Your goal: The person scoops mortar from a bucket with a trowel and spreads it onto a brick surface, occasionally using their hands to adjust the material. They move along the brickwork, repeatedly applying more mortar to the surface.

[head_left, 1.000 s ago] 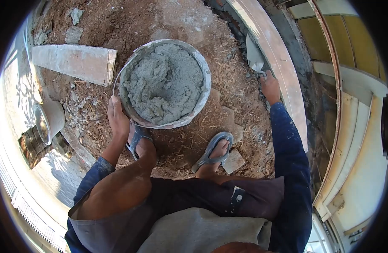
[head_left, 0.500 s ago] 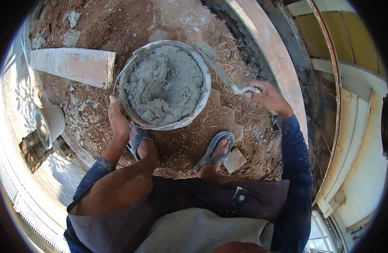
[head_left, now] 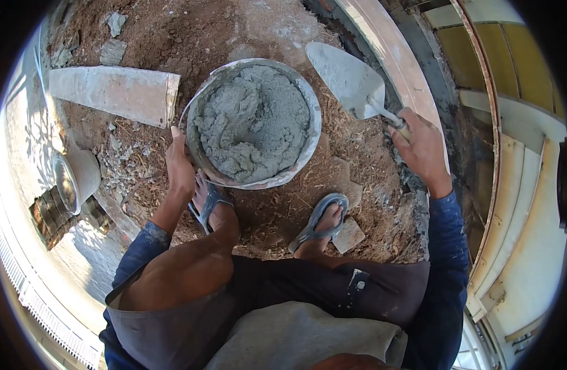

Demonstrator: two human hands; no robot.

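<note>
A round bucket (head_left: 315,132) of wet grey mortar (head_left: 249,120) stands on the dirt in front of my feet, with a hollow scooped in the mortar. At its left side, my left hand (head_left: 181,165) grips the bucket near the wire handle, thumb up and the other fingers partly hidden. My right hand (head_left: 421,145) is closed round the handle of a mason's trowel (head_left: 348,79). The trowel is to the right of the bucket, apart from it, its broad blade turned up and pointing away to the upper left. Only a thin grey film shows on the blade.
A pale board (head_left: 117,92) lies left of the bucket. Farther left, a second bucket (head_left: 80,177) is tipped on its side. My sandalled feet (head_left: 323,225) are close below the mortar bucket. A low curved ledge (head_left: 413,80) runs along the right, beside a trench.
My right hand has moved right and slightly down, and the trowel has turned from edge-on beside the rim to showing its broad face. My left hand stays at the bucket; the view shifts slightly.
</note>
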